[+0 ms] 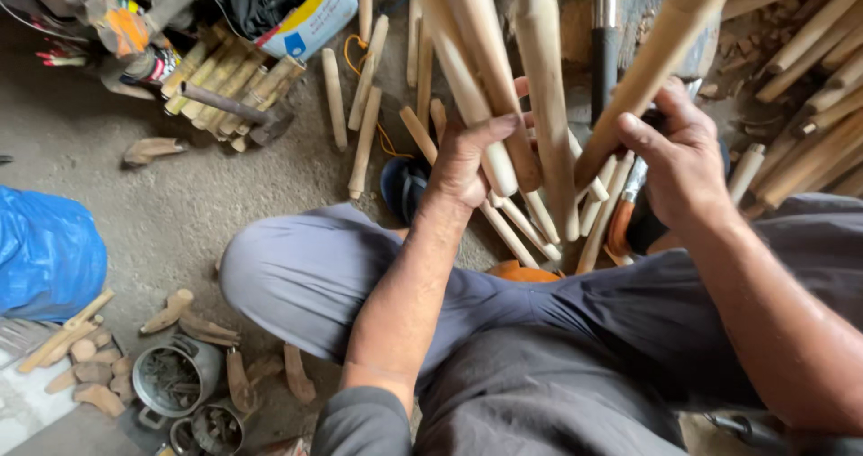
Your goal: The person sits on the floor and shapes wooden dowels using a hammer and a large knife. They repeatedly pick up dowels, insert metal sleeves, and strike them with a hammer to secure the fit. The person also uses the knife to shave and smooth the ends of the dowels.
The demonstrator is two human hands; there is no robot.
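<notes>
A round tub with a blue, yellow and white label stands at top centre-left, tilted.

I see pale wooden sticks, smooth and round, standing bunched and upright, fanning out toward the top. My left hand grips several near their lower ends. My right hand holds one stick that leans right, along with a knife with an orange-brown handle.
</notes>
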